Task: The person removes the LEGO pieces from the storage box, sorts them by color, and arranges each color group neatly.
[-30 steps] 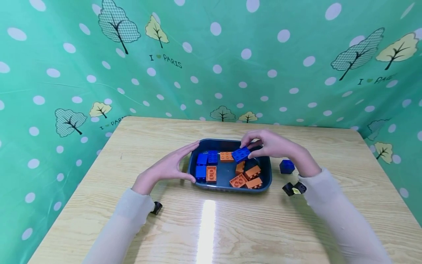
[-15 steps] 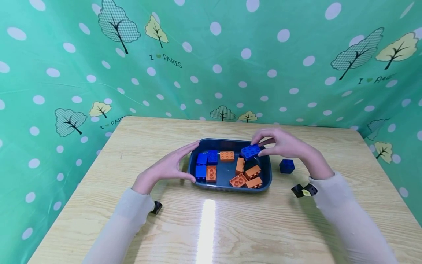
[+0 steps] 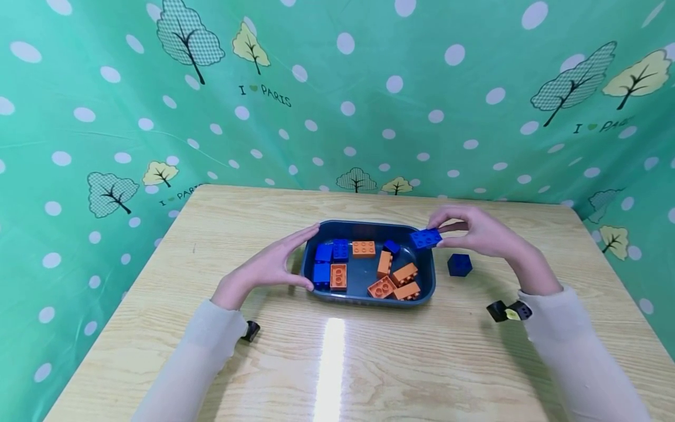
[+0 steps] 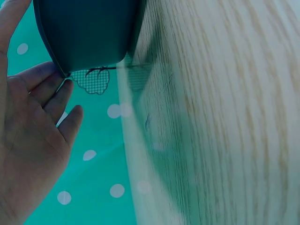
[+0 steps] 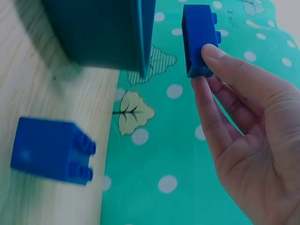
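Observation:
My right hand (image 3: 477, 233) pinches a blue toy building brick (image 3: 426, 238) between thumb and fingertips, above the right end of a dark blue plastic bin (image 3: 364, 274). In the right wrist view the held brick (image 5: 199, 40) has its studs turned away from the palm. My left hand (image 3: 269, 266) spans the bin's left end with fairly straight fingers, thumb at the near corner and fingertips at the far one. Inside the bin, blue bricks (image 3: 323, 274) sit at the left, with an orange brick (image 3: 338, 276) beside them. Several orange bricks (image 3: 405, 274) and a small blue brick (image 3: 391, 247) lie at the right.
A blue block (image 3: 460, 265) with studs stands on the wooden table (image 3: 253, 375), just right of the bin. Behind the table hangs a green dotted cloth (image 3: 337, 129) with printed trees. Each wrist wears a small black camera (image 3: 508, 311).
My right hand has moved right with the blue brick, from over the bin's inside to its right rim. The small blue brick beneath has come into view. My left hand stays put.

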Demonstrator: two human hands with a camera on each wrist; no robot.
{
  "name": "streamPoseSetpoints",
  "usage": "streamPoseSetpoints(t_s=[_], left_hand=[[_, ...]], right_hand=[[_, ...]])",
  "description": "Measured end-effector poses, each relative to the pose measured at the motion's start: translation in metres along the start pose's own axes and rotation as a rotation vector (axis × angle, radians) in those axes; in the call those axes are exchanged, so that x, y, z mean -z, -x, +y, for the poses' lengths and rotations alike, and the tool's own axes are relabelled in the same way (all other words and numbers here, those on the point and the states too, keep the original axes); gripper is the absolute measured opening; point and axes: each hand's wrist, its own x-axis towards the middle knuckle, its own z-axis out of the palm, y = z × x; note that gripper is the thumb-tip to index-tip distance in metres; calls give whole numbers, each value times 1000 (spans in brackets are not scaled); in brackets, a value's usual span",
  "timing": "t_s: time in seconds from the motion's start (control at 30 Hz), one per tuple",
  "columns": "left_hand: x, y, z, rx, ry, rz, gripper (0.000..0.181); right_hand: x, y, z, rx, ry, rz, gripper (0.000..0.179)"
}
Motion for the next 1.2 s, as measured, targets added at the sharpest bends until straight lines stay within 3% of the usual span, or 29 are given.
streamPoseSetpoints(t_s=[0.2,0.93,1.2], left_hand=[[0,0,-1,2,5,1,116],[0,0,-1,-4,15,-2,117],[0,0,0,9,10,-2,118]], right_hand=[[4,14,10,0,66,60,22],[15,58,44,-2,-11,205,29],[19,72,57,-58,-35,265,30]])
